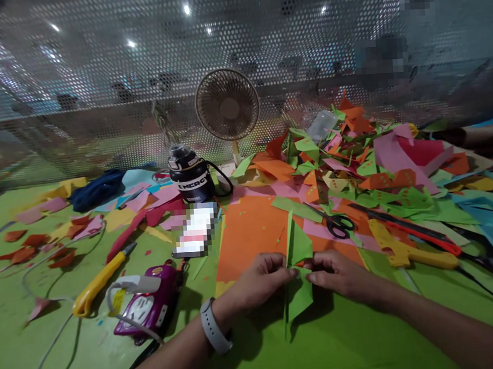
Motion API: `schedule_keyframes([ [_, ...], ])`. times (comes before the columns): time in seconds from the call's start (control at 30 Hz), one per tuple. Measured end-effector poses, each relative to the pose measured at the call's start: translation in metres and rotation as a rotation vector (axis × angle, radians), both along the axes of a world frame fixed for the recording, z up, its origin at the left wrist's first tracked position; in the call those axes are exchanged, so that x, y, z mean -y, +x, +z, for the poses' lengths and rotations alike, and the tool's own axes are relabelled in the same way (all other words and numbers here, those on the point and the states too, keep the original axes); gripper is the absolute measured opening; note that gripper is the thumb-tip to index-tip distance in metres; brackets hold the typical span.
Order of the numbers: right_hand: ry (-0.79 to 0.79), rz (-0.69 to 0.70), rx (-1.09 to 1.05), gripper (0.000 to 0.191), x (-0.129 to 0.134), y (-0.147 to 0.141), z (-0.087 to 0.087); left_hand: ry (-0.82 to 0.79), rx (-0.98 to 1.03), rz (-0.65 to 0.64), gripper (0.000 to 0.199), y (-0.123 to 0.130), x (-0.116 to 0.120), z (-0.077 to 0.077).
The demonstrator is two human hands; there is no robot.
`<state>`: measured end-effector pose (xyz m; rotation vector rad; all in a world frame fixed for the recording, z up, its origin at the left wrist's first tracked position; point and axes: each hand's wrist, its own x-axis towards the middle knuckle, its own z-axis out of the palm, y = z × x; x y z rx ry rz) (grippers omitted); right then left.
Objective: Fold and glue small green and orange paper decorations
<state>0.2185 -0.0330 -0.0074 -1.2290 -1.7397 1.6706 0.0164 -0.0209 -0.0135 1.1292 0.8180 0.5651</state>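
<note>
A folded piece of green paper [300,297] is held upright between my two hands, over the near part of the green table. My left hand [264,278] pinches its left side near the middle, thumb on top. My right hand [339,276] is closed on its right edge, with thumb and fingertips together. A small bit of orange shows at the paper's middle, between my fingers. Behind it lies an orange sheet [249,234]. Scissors with black handles [338,226] rest just beyond my right hand.
A yellow glue gun [413,252] lies at right, near a heap of coloured paper scraps [354,167]. At left are a yellow-handled tool [100,282], a purple power bank-like device [151,301] with a cable, and a phone [195,230]. A dark bottle [191,176] and fan [227,105] stand behind.
</note>
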Motion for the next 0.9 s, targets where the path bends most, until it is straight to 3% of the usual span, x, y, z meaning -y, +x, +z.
schedule_keyframes([
  [0.9,-0.022,0.007,0.009,0.026,-0.003,-0.0007,0.0016,0.036,-0.03,0.022,0.041,0.0004,-0.0023,-0.0039],
])
